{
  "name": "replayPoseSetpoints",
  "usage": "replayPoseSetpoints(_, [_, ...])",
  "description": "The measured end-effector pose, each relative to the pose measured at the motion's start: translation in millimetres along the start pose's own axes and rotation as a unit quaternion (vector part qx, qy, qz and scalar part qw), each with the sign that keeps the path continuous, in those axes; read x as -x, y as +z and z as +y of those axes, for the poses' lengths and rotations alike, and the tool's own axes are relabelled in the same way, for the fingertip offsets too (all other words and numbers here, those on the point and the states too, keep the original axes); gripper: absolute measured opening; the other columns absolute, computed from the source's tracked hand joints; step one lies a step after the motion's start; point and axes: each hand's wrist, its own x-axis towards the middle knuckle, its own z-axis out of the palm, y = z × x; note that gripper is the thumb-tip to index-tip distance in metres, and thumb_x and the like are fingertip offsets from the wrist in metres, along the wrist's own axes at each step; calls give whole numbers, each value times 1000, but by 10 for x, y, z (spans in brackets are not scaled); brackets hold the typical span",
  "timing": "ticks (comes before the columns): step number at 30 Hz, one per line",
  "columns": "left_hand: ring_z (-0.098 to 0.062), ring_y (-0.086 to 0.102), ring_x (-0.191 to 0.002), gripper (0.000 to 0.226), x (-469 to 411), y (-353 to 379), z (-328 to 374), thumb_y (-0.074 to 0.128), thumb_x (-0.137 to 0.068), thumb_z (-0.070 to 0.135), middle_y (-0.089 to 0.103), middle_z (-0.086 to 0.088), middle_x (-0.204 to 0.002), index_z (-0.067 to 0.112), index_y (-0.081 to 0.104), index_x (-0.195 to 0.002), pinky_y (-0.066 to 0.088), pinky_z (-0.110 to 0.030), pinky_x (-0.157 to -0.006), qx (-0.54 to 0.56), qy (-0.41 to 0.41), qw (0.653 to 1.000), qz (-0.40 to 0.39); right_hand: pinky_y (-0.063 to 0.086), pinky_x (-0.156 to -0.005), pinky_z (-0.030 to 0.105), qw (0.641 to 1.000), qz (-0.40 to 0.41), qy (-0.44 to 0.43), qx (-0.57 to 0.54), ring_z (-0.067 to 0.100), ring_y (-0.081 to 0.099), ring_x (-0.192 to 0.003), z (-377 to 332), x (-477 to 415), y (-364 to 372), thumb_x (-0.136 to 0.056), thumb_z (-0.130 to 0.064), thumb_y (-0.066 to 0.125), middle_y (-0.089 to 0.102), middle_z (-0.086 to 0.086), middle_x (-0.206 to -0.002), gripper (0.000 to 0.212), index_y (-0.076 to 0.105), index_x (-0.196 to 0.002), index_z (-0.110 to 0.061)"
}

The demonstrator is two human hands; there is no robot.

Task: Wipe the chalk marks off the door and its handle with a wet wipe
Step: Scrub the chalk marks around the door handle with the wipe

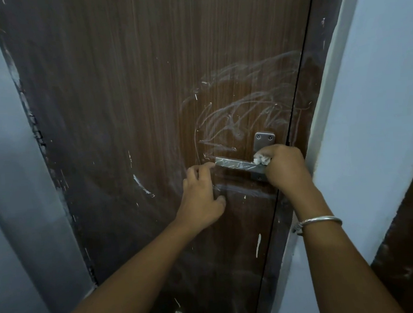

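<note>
A brown wood-grain door (128,100) fills the view, with smeared white chalk marks (248,104) above its metal lever handle (235,164). My right hand (287,167) grips a crumpled white wet wipe (260,159) and holds it against the handle's right end, near the backplate (264,140). My left hand (202,193) is at the handle's free left end, its index fingertip touching the tip and its thumb lying on the door below. More chalk streaks (142,186) lie left of and below the handle.
The dark door frame (310,80) runs down the right side, next to a pale blue wall (379,95). Another pale wall (3,170) borders the door on the left. A silver bangle (320,221) sits on my right wrist.
</note>
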Motion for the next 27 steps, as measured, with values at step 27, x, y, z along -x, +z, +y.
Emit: replayPoseSetpoints(27, [-24, 29, -120, 76, -38, 53, 62, 66, -72, 15, 27, -3, -130, 26, 24, -135, 25, -30, -99, 21, 10, 999, 27, 40, -68, 11, 962, 191, 47, -188, 8, 56, -78, 135, 304, 386, -79, -3, 61, 67, 0, -93, 28, 70, -104, -11])
